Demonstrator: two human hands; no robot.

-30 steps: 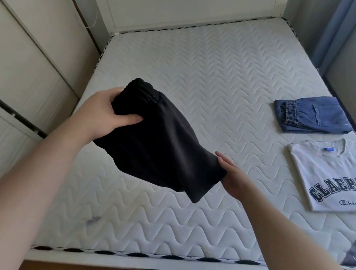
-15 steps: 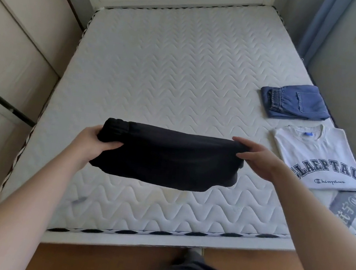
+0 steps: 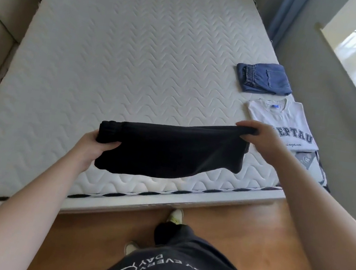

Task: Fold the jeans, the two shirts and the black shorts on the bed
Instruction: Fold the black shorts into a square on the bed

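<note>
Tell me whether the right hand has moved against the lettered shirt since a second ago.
Yes. The right hand went from well left of the lettered shirt to overlapping its left edge, gripping the black shorts.

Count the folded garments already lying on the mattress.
3: folded blue denim jeans farthest, white lettered T-shirt nearer, grey printed shirt nearest, partly hidden by the right forearm.

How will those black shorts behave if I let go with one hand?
Probably floppy: the black shorts sag between the left hand and right hand, the lower edge drooping. Released, the free end would likely drop and unfold. They seem light, since a fingertip pinch holds them.
</note>
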